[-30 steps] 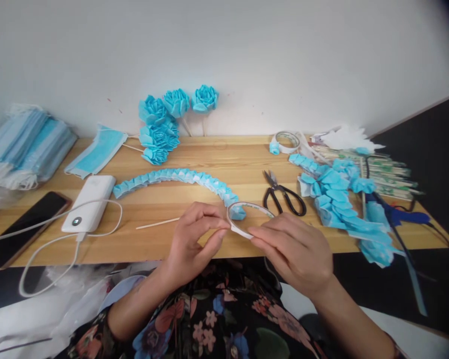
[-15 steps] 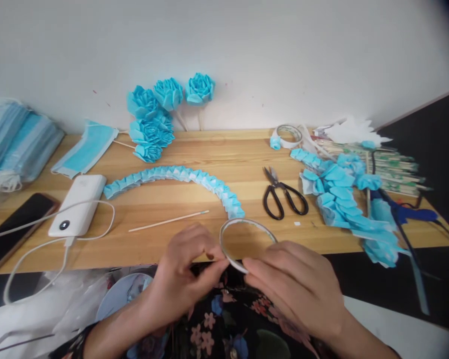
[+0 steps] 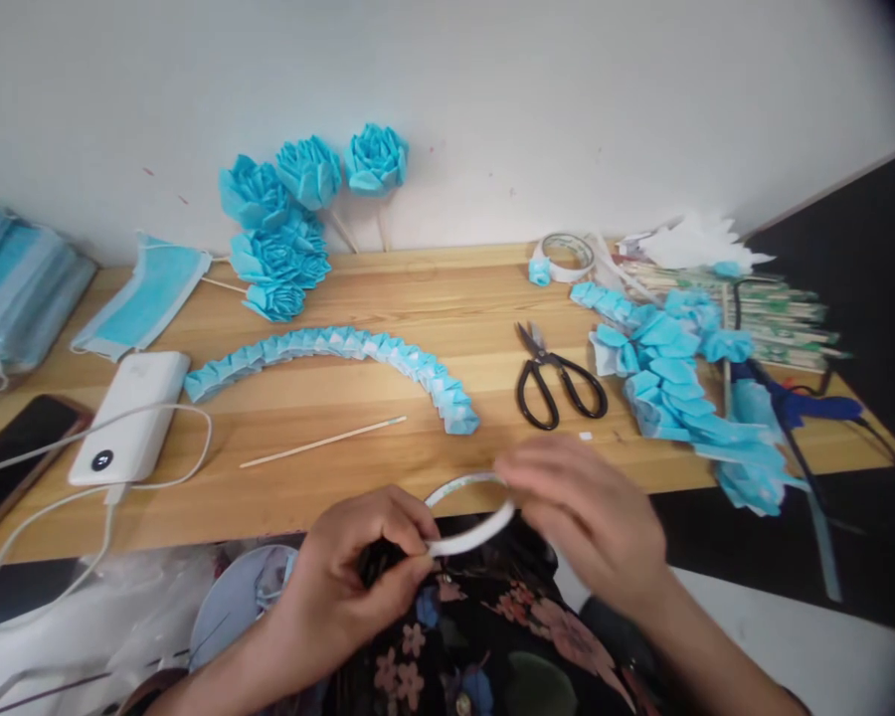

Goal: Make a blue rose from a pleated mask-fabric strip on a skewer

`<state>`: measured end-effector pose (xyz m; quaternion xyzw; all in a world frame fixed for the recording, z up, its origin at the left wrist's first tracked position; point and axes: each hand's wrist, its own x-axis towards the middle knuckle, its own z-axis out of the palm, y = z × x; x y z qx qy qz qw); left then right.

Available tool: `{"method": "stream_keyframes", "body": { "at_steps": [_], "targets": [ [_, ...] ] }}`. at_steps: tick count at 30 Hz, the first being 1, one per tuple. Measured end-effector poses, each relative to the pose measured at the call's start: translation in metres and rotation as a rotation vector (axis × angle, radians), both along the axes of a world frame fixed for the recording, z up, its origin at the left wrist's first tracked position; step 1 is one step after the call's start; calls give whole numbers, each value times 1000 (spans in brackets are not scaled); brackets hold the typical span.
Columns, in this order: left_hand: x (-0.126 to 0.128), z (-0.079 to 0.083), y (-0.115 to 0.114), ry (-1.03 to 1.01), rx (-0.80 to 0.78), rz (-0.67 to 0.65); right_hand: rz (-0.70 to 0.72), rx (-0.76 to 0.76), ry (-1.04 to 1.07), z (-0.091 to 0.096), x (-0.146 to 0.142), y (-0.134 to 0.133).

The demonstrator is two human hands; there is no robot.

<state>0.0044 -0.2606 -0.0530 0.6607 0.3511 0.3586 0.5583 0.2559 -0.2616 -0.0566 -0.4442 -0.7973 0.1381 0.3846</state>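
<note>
A narrow white roll of tape (image 3: 468,541), with green print on its inner side, is held tilted at the table's front edge. My left hand (image 3: 369,562) pinches its left side between thumb and fingers. On the opposite side, the fingers of my right hand (image 3: 586,517) close over the rim, somewhat blurred. Beyond the hands, a pleated light-blue strip (image 3: 335,343) curves across the table. A thin wooden stick (image 3: 322,442) lies in front of it, and black-handled scissors (image 3: 548,378) rest to the right with blades apart.
Blue fabric flowers (image 3: 279,214) on sticks stand at the back. Face masks (image 3: 26,283), a white power bank (image 3: 130,418) with cable and a phone (image 3: 26,462) are left. Another tape roll (image 3: 571,259), pleated blue pieces (image 3: 675,383), packaged sticks (image 3: 783,318) and a blue-handled tool (image 3: 820,408) are right.
The roll of tape has tipped flatter and come slightly lower. My right hand has moved up along its right rim. My view has shifted a little, so the table things sit farther left.
</note>
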Motion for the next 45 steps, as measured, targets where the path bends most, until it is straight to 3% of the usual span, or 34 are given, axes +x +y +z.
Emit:
{"method": "stream_keyframes", "body": {
  "at_steps": [2, 4, 7, 11, 19, 25, 27, 35, 38, 41, 45],
  "targets": [
    [-2, 2, 2, -71, -135, 70, -283, -2, -132, -8, 22, 17],
    [-3, 5, 4, -141, -246, 136, -438, -34, -381, -14, 40, 35],
    [-1, 8, 9, -256, -347, 224, -495, -227, -700, -18, 52, 55],
    [8, 8, 19, -418, -382, 304, -498, -374, -882, -18, 49, 66],
    [13, 1, 39, -623, -461, 369, -479, -412, -947, -26, 59, 69],
    [9, 1, 40, -713, -524, 336, -545, -483, -594, -24, 59, 73],
    [9, 2, 41, -744, -535, 320, -530, -463, -543, -25, 58, 73],
    [8, 5, 44, -805, -569, 310, -303, -214, -867, -42, 68, 59],
    [8, 4, 45, -816, -587, 315, -292, -172, -939, -46, 77, 55],
    [7, 3, 45, -843, -605, 314, -278, -166, -904, -46, 85, 52],
    [8, 4, 45, -868, -629, 297, -105, -168, -776, -46, 93, 46]
  ]
}}
